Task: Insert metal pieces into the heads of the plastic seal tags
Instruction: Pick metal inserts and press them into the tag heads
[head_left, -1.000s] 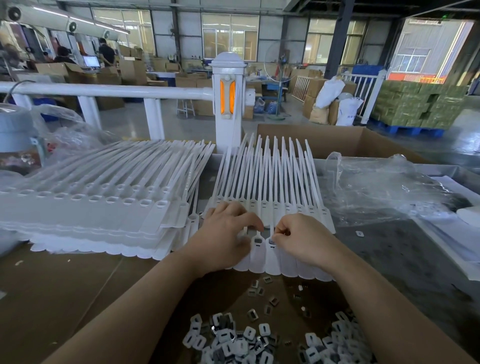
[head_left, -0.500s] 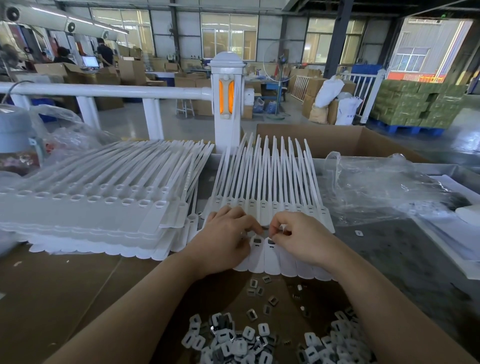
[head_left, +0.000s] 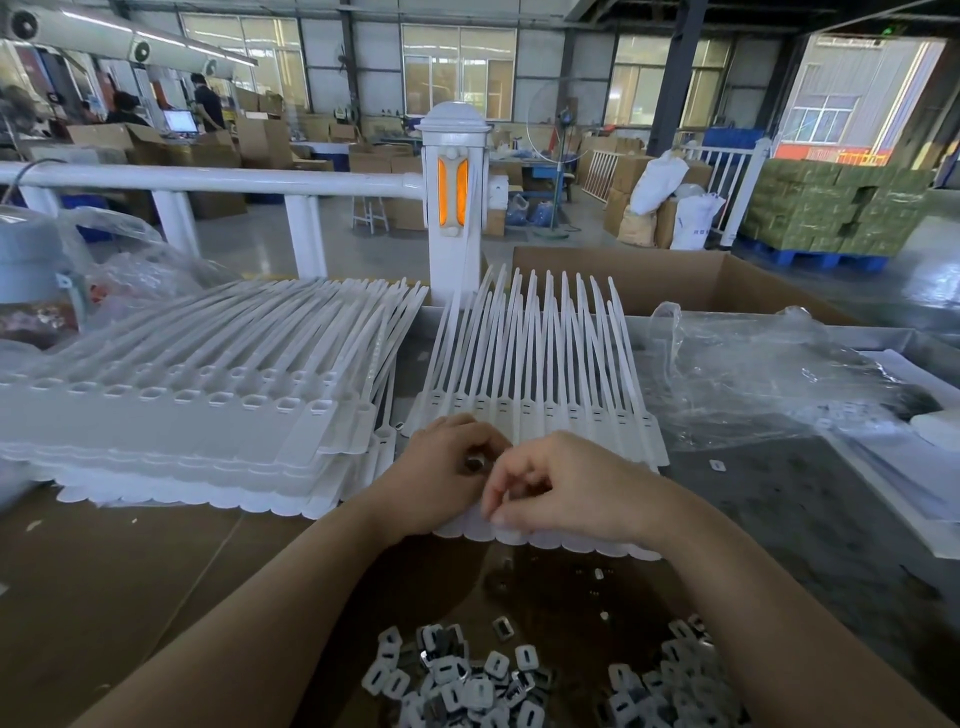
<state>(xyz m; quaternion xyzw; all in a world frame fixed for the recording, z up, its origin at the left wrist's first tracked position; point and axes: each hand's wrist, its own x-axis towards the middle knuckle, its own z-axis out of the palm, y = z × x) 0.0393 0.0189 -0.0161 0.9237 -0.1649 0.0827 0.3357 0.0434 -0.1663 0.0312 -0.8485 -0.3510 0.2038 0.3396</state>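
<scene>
- Worktop (head_left: 130, 597): brown cardboard covers its left and near parts; a dark bare surface shows toward its right edge.
- Stacked tag sheets (head_left: 171, 426): white plastic seal tags in joined rows, piled at the left of the worktop, straps running toward the far edge, open rectangular heads in a line on top.
- Clear plastic bag (head_left: 779, 379): crumpled, at the right of the worktop, just beside the sheet I am working on.
- Working tag sheet (head_left: 540, 374): one row of white seal tags at the middle of the worktop, straps fanning toward the far edge, scalloped flag ends toward me; both my hands lie on its head row.
- My left hand (head_left: 441, 473): resting on the left part of this sheet, fingers curled, pinching a small dark metal piece (head_left: 475, 462) between thumb and fingertips, just above the tag heads.
- My right hand (head_left: 561, 483): over the sheet, touching the left hand, fingers curled inward; whether it grips anything I cannot tell.
- Loose metal pieces (head_left: 462, 680): small slotted inserts heaped at the near edge, with a second heap (head_left: 670, 686) to the right and a few strays between heaps and sheet.
</scene>
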